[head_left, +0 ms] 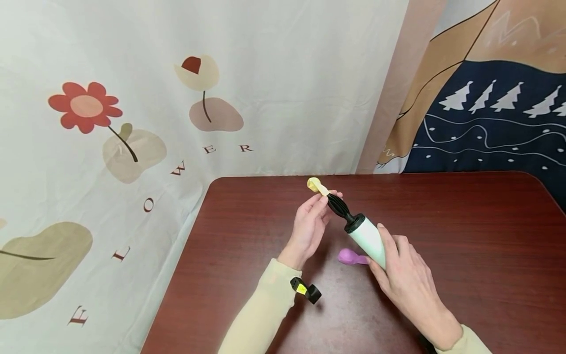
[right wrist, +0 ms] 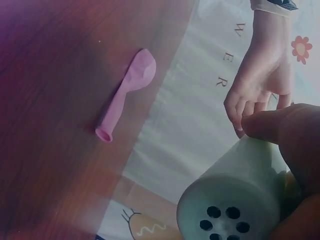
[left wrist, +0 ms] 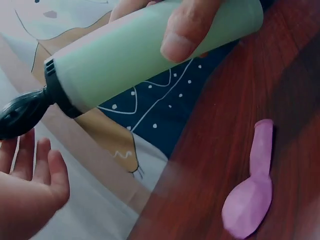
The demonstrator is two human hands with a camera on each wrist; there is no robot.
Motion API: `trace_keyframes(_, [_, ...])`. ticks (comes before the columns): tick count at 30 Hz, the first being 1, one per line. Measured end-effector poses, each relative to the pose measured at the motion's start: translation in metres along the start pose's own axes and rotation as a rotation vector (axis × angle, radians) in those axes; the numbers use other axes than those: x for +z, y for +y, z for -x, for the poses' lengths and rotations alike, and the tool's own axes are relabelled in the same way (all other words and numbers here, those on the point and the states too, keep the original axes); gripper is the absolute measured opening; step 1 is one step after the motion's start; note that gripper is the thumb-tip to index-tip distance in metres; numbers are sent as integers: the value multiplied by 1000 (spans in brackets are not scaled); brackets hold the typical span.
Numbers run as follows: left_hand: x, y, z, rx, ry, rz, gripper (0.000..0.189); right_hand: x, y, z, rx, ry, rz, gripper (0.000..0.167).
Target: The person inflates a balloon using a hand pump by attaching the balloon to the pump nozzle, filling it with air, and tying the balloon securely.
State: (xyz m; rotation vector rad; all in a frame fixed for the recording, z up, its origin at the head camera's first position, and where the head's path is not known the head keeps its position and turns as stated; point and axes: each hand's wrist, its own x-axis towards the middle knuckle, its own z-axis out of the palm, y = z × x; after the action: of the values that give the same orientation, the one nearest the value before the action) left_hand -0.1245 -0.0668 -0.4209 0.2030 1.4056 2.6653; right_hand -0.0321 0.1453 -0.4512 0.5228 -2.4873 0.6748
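Observation:
My right hand [head_left: 407, 278] grips the mint-green barrel of a balloon hand pump [head_left: 368, 237], held slanted above the table. Its black ribbed nozzle [head_left: 339, 206] points up and away to the left. A limp yellow balloon [head_left: 315, 185] sits at the nozzle's tip, where my left hand [head_left: 308, 226] pinches its neck between thumb and fingers. In the left wrist view the nozzle tip and the yellow balloon fall outside the picture. The pump's holed end [right wrist: 225, 200] faces the right wrist camera.
A flat purple balloon [head_left: 349, 256] lies on the dark red wooden table [head_left: 230, 255], below the pump. Behind the table hang a white cloth [head_left: 287, 98] with flowers and letters and a navy and tan cloth [head_left: 486, 132]. A black camera band [head_left: 305, 290] circles the left wrist.

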Motion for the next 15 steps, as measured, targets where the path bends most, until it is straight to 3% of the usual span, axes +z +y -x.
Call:
trace_keyframes(4, [1,-1,0,-34,-55,150,33,0,-2,-1,10,-2,6,91])
trace_keyframes(7, [3,-3,0,-18,-71,193,31,1,-3,-2,2,5,3,88])
trace_keyframes(15, [5,-9,3,61,-81,43,22,5,-7,-1,2,-31,-28,77])
